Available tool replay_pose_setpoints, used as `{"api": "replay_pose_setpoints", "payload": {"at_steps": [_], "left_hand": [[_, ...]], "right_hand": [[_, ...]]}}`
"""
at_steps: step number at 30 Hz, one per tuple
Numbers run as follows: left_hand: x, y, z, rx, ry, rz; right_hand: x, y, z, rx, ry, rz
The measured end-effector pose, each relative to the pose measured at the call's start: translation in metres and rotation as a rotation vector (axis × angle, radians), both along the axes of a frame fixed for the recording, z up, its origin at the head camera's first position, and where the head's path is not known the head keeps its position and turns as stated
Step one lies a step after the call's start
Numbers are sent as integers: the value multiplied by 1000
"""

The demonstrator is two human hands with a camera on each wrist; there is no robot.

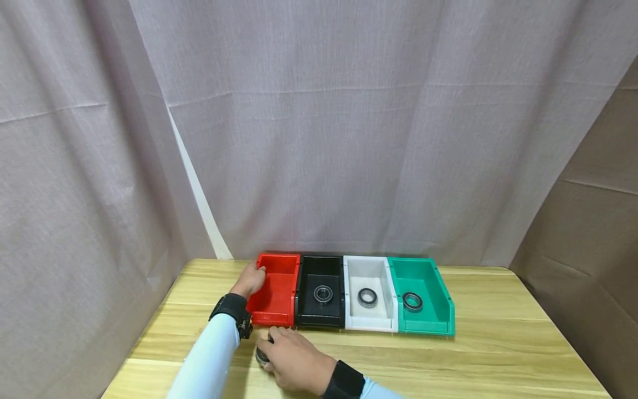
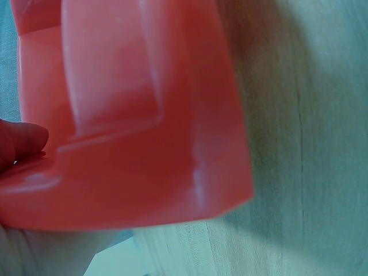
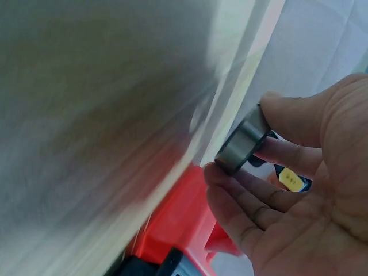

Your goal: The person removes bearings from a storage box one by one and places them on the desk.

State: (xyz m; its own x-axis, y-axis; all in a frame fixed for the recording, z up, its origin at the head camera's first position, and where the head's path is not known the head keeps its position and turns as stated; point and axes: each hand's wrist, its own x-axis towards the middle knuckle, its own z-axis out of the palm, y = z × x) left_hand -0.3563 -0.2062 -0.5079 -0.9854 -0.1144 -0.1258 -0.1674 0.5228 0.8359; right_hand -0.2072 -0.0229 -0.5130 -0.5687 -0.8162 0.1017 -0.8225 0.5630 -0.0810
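My left hand [image 1: 249, 281] grips the left side wall of a red bin [image 1: 277, 288], its thumb over the rim; the left wrist view shows the thumb [image 2: 26, 141] against the red plastic. In front of that bin, my right hand [image 1: 295, 360] pinches a metal ball bearing [image 3: 244, 141] between thumb and fingers. From the head view the bearing is partly hidden by the fingers. No bearing shows inside the red bin. Beside it stands a black bin [image 1: 319, 271] holding a bearing [image 1: 323, 295].
Further right in the row, a white bin [image 1: 366, 271] and a green bin [image 1: 438, 293] hold one bearing each: one bearing [image 1: 367, 297] in the white, another bearing [image 1: 412, 302] in the green. The wooden table [image 1: 498, 332] backs onto a grey curtain [image 1: 324, 138].
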Motion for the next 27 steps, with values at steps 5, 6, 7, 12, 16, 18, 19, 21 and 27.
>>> {"api": "replay_pose_setpoints", "payload": {"at_steps": [5,6,7,12,16,18,19,21,27], "left_hand": [[-1,0,0,-3,8,-3],[-1,0,1,-3,7,-2],[-1,0,1,-3,7,-2],[-1,0,0,8,-9,-1],[-1,0,0,13,-9,-3],[-1,0,0,11,-11,-4],[-2,-1,-1,12,-13,-3],[-3,-1,-2,11,-22,-2],[-3,-1,-3,9,-24,6]], "right_hand": [[5,-4,-2,41,-58,19],[6,-5,-3,48,-63,24],[7,-6,-4,56,-73,29],[8,-9,-10,86,-51,52],[9,-12,-11,93,-30,69],[9,-14,-11,89,-37,70],[10,-14,-12,88,-45,70],[10,-16,-12,89,-50,70],[10,-18,-14,110,6,73]]}}
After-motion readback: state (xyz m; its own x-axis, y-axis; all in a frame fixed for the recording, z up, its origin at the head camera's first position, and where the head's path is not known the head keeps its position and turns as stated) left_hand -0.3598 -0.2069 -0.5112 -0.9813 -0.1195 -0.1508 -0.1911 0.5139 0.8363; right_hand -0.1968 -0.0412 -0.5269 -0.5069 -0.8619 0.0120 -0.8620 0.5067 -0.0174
